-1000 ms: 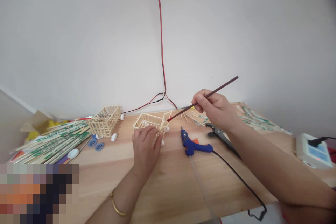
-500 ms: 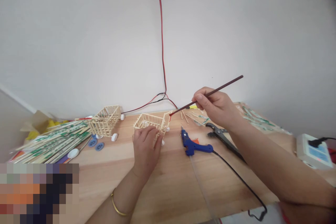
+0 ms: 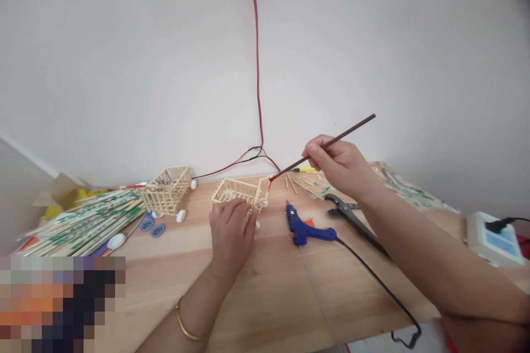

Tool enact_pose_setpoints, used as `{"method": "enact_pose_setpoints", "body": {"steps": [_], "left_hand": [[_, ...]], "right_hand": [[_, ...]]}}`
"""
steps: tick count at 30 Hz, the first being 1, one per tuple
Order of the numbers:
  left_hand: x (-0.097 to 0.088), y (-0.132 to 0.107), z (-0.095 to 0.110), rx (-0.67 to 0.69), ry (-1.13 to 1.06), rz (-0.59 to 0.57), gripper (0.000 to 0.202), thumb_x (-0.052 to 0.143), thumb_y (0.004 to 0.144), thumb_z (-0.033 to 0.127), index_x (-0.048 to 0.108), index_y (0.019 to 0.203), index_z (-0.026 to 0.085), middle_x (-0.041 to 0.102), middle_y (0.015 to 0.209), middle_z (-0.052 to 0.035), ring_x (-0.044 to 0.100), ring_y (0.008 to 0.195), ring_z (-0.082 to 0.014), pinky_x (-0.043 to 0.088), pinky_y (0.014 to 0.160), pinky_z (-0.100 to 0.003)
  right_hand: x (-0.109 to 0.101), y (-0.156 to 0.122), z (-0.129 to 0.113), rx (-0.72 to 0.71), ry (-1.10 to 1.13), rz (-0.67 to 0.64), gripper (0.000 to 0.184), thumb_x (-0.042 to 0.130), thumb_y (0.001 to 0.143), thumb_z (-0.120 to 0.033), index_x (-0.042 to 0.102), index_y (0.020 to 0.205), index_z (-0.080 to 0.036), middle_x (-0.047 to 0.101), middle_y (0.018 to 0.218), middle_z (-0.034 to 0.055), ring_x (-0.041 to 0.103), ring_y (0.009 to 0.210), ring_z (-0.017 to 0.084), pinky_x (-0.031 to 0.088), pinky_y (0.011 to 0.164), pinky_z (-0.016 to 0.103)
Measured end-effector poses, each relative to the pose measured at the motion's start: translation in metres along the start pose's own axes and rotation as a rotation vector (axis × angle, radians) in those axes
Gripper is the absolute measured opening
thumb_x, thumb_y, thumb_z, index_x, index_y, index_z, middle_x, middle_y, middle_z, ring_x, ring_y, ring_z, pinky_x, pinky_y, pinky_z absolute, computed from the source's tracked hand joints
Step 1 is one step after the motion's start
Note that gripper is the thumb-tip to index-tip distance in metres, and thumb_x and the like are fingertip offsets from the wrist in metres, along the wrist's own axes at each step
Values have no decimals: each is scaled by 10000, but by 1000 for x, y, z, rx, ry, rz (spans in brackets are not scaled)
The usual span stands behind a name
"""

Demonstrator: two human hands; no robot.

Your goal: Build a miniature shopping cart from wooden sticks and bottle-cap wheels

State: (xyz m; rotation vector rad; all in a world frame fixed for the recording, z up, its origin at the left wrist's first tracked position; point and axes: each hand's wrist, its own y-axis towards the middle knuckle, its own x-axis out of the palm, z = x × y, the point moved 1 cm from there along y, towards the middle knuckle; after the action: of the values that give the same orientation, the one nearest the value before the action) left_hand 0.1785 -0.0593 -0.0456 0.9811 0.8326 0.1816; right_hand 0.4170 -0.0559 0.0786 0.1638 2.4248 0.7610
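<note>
A small cart [image 3: 238, 185] built from thin wooden sticks stands on white wheels at the back middle of the table. My left hand [image 3: 232, 226] grips its near side, and the fingers hide part of the frame. Between the fingertips of my right hand [image 3: 337, 162] is a dark paintbrush [image 3: 350, 130], held slantwise with the handle up to the right. Its red tip meets the upright at the cart's right end, where some red shows. A second stick cart [image 3: 168, 190], on white wheels, stands to the left.
A blue glue gun [image 3: 300, 226] with a black cord lies right of my left hand. Pliers [image 3: 351, 220] lie under my right forearm. Wrapped sticks [image 3: 95, 215], blue wheels [image 3: 157, 230] and a white round piece [image 3: 116, 241] are at left. A white power box [image 3: 492, 237] sits far right.
The brush handle has tilted slightly and its upper end has shifted left and up. Red on the cart's upright looks a little fuller. My left hand has stayed on the cart.
</note>
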Motion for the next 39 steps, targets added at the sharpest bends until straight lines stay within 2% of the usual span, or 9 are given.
{"method": "enact_pose_setpoints", "body": {"steps": [5,10,14,25,39], "left_hand": [[0,0,0,-1,4,-3,116,608,864,214,620,976,185,680,1024,-81,592,966,-224,402,868,-408],[0,0,1,3,0,6,116,620,857,200,618,972,179,680,1017,-78,590,959,-223,404,872,-407],[0,1,1,4,-4,4,110,623,855,194,614,962,171,682,1008,-77,596,960,-225,406,870,-410],[-2,2,2,-10,0,-4,100,614,864,208,616,959,181,682,1007,-74,600,956,-229,404,876,-415],[0,1,0,-20,3,-18,65,611,870,220,630,923,187,687,994,-56,599,940,-216,399,852,-405]], "right_hand": [[0,-2,-3,-24,-31,-21,328,490,929,-469,625,817,-192,497,609,-13,448,555,111,341,530,250],[-1,-7,-18,-92,-51,-75,316,505,922,-461,625,794,-197,547,644,10,478,577,124,359,534,260],[-1,-8,-27,-85,-50,-117,332,489,923,-473,617,792,-196,554,637,13,489,577,128,357,522,258],[-4,7,-7,-25,-67,-35,318,517,906,-459,626,805,-177,539,652,1,483,598,123,366,553,255],[-2,1,-21,-93,-47,-129,314,510,918,-454,626,805,-186,545,645,-6,468,563,110,350,545,257]]}}
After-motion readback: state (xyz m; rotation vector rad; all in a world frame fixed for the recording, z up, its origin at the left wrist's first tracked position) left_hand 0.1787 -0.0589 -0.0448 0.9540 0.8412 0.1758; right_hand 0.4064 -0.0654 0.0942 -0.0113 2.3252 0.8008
